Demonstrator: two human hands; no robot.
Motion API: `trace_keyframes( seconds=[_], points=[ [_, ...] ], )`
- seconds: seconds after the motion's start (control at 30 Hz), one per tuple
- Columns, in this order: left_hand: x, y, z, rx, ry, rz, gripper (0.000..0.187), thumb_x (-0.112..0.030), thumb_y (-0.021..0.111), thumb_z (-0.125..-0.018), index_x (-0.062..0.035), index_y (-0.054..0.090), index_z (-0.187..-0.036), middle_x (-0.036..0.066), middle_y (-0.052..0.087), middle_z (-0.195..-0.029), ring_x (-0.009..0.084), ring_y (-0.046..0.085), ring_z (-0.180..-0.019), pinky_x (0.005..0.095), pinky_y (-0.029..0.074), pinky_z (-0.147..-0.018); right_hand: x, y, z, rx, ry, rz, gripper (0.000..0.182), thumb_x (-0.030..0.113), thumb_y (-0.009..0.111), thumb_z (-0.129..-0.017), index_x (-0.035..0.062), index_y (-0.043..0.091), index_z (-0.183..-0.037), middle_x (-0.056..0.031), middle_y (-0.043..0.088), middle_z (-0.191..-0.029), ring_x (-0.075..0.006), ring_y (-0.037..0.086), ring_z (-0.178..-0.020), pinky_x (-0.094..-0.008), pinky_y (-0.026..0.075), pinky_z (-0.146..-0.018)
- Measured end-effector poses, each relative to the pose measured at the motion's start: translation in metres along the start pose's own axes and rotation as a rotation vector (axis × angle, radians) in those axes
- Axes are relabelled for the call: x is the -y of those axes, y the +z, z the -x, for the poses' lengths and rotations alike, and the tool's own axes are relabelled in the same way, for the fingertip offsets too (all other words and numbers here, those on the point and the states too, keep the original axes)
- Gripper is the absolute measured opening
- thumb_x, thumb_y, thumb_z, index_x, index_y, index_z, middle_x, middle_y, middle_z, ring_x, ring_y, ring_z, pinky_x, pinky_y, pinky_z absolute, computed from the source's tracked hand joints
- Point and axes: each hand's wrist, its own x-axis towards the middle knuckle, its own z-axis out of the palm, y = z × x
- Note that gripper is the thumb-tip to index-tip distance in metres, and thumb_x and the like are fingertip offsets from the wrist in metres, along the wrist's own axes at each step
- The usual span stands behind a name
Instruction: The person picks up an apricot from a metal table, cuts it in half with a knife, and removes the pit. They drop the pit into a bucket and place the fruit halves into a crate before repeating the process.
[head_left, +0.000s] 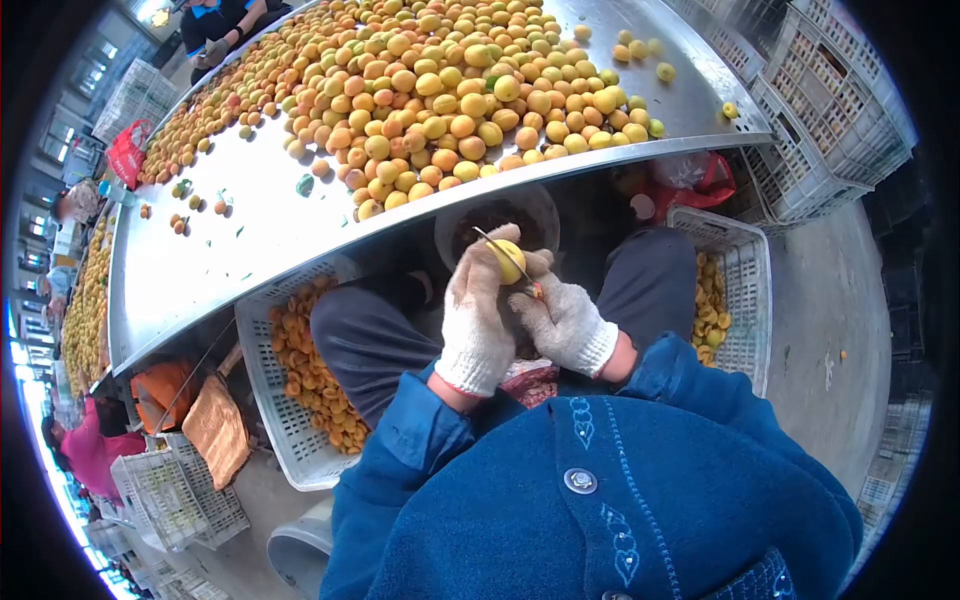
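Observation:
My left hand (474,322), in a whitish knit glove, has its fingers wrapped round a yellow apricot (508,264). My right hand (568,322), gloved the same way, grips a small knife (490,238) whose thin blade lies across the fruit. A bit of orange-red shows at the right fingers, probably the handle. Both hands meet at the apricot above my lap. Beneath them, partly hidden, stands a pale basin (548,215) with dark contents. Halved apricots (312,375) fill a white crate (268,400) by my left leg; more halves (710,305) lie in a crate (752,300) on the right.
A metal table (190,285) spans the front, heaped with whole apricots (420,100); its edge runs just beyond my knees. Stacked white crates (800,150) stand at right. A grey bucket (300,550) is at lower left. Another person (215,30) works across the table.

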Motion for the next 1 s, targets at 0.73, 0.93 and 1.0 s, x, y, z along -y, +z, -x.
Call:
trace_keyframes(
  seconds=[0.73,0.93,1.0],
  points=[
    [0.008,-0.008,-0.003,0.063,-0.112,0.327,0.047,-0.039,0.057,-0.096,-0.0057,0.049,-0.129,0.022,0.06,-0.121,0.0302,0.059,-0.109,0.0428,0.048,-0.097,0.002,-0.014,-0.003,0.022,0.018,-0.034,0.03,0.028,0.061,-0.093,-0.0021,0.058,-0.099,-0.0248,0.066,-0.08,-0.0432,0.065,-0.077,-0.0463,0.052,-0.064],
    [-0.001,-0.001,-0.003,0.001,-0.066,0.217,0.034,-0.023,0.056,-0.099,-0.0046,0.049,-0.126,0.02,0.06,-0.117,0.0321,0.059,-0.114,0.0435,0.048,-0.099,-0.003,-0.022,-0.01,0.113,0.018,0.053,0.03,0.027,0.06,-0.094,-0.0022,0.057,-0.097,-0.0266,0.064,-0.079,-0.044,0.064,-0.077,-0.0464,0.051,-0.064],
    [0.0,0.001,0.0,-0.021,-0.071,0.184,0.032,-0.018,0.055,-0.098,-0.0038,0.049,-0.126,0.019,0.06,-0.116,0.0328,0.058,-0.116,0.0434,0.048,-0.1,-0.008,-0.019,-0.004,0.16,0.005,-0.017,0.029,0.026,0.059,-0.095,-0.0021,0.058,-0.1,-0.0262,0.066,-0.084,-0.0421,0.065,-0.081,-0.044,0.051,-0.068]
  ],
)
